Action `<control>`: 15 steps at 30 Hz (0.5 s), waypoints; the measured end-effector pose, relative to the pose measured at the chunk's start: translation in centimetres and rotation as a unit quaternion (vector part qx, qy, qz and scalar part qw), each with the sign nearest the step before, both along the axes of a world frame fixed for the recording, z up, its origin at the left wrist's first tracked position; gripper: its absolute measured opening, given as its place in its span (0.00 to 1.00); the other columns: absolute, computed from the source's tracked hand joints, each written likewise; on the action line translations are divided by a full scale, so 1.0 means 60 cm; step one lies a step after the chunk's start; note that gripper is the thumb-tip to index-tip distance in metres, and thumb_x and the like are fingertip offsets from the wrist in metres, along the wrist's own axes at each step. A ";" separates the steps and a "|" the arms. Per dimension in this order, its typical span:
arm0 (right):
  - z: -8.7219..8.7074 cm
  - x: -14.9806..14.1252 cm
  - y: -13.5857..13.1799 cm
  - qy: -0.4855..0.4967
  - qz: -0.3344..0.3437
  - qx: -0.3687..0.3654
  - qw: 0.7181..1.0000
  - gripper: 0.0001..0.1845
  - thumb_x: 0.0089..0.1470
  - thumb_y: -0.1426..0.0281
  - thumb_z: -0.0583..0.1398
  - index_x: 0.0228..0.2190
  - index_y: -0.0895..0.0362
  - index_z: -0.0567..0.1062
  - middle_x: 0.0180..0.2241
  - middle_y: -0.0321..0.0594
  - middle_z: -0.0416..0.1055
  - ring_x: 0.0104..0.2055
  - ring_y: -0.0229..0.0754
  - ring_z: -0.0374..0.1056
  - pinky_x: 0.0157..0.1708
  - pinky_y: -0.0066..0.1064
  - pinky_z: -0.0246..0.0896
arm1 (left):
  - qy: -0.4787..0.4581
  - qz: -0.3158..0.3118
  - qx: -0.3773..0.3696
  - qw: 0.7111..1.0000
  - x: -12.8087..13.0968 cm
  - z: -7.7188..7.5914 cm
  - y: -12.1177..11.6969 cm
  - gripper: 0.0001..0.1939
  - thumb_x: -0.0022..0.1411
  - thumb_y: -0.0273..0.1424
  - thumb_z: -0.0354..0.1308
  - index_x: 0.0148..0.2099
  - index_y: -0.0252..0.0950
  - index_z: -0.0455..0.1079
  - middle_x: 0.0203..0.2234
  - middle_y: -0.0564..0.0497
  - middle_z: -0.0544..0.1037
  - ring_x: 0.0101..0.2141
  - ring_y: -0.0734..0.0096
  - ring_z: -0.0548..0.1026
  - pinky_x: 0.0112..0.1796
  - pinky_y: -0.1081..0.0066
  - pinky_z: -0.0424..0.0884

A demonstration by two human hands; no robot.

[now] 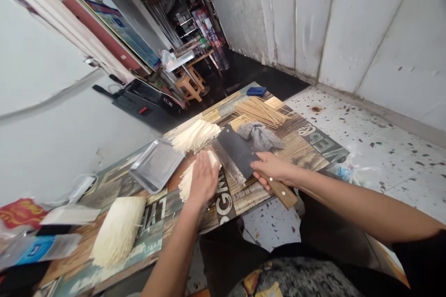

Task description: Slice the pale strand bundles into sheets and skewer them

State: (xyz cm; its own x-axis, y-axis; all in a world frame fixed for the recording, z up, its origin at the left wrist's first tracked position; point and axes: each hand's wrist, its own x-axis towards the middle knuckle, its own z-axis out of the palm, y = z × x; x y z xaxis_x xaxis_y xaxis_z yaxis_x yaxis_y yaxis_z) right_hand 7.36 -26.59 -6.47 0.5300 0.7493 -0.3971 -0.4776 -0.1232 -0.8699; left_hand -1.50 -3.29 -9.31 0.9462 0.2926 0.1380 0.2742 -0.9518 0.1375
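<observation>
My right hand (270, 169) is wrapped round the wooden handle of a cleaver (239, 151). Its broad dark blade is angled over the table, with pale bits stuck near the lower edge. My left hand (202, 178) lies flat, fingers stretched out, on a pale bundle of what look like enoki mushrooms (186, 183). The blade is just right of this bundle; whether they touch I cannot tell. Behind my left hand, flat pale slices of the same kind (195, 134) lie fanned out. A larger whole enoki bundle (120, 225) rests at the left.
A metal tray (156, 165) sits left of my left hand. Beyond the cleaver are a grey cloth (259, 134), many thin wooden skewers (261, 111) and a blue box (256, 91). A plastic bottle (38, 249) and red packaging (22, 213) lie at the table's left end.
</observation>
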 end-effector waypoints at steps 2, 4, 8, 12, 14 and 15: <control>-0.003 0.006 0.001 0.006 0.003 0.001 1.000 0.09 0.53 0.79 0.51 0.26 0.55 0.58 0.14 0.26 0.61 0.10 0.30 0.55 0.11 0.20 0.53 | -0.012 -0.003 0.003 1.000 0.001 -0.010 0.001 0.37 0.68 0.46 0.31 0.67 0.20 0.44 0.65 0.32 0.47 0.65 0.56 0.43 0.63 0.54 0.44; -0.006 0.010 0.002 0.010 0.007 0.006 1.000 0.08 0.53 0.79 0.51 0.26 0.55 0.58 0.14 0.27 0.62 0.10 0.30 0.56 0.11 0.20 0.54 | -0.024 -0.007 0.004 1.000 0.004 -0.014 0.004 0.37 0.68 0.46 0.31 0.67 0.22 0.44 0.65 0.32 0.48 0.65 0.57 0.43 0.63 0.53 0.44; -0.012 0.012 0.007 0.005 0.024 0.015 1.000 0.08 0.54 0.78 0.51 0.26 0.55 0.59 0.15 0.28 0.62 0.11 0.31 0.56 0.10 0.21 0.55 | -0.010 -0.007 0.001 1.000 0.005 -0.014 0.009 0.36 0.68 0.46 0.32 0.67 0.24 0.44 0.65 0.34 0.49 0.65 0.58 0.44 0.62 0.53 0.45; -0.015 0.012 0.013 -0.002 0.023 0.006 1.000 0.08 0.54 0.78 0.50 0.26 0.55 0.58 0.15 0.28 0.62 0.11 0.31 0.56 0.09 0.22 0.56 | -0.012 -0.008 0.010 1.000 0.005 -0.015 0.011 0.35 0.68 0.46 0.32 0.67 0.24 0.44 0.65 0.33 0.49 0.65 0.58 0.44 0.62 0.53 0.45; -0.017 0.012 0.014 -0.001 0.026 0.006 1.000 0.08 0.54 0.78 0.50 0.26 0.55 0.58 0.15 0.27 0.62 0.11 0.31 0.56 0.09 0.22 0.55 | -0.010 -0.012 0.012 1.000 0.004 -0.014 0.011 0.35 0.68 0.45 0.32 0.67 0.24 0.44 0.65 0.33 0.49 0.65 0.58 0.43 0.62 0.53 0.45; -0.018 0.012 0.014 0.002 0.028 0.006 1.000 0.08 0.54 0.78 0.50 0.26 0.55 0.58 0.15 0.27 0.62 0.10 0.31 0.55 0.08 0.22 0.54 | -0.005 -0.013 0.012 1.000 0.004 -0.013 0.011 0.35 0.69 0.45 0.32 0.67 0.23 0.44 0.65 0.33 0.48 0.65 0.58 0.43 0.63 0.53 0.45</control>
State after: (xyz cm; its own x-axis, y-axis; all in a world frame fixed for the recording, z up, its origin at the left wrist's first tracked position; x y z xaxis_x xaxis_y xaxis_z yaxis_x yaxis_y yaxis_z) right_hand 8.10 -25.76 -7.53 0.4859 0.7823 -0.3899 -0.4729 -0.1399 -0.8699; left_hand -1.26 -2.66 -10.10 0.9520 0.2648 0.1535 0.2485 -0.9615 0.1175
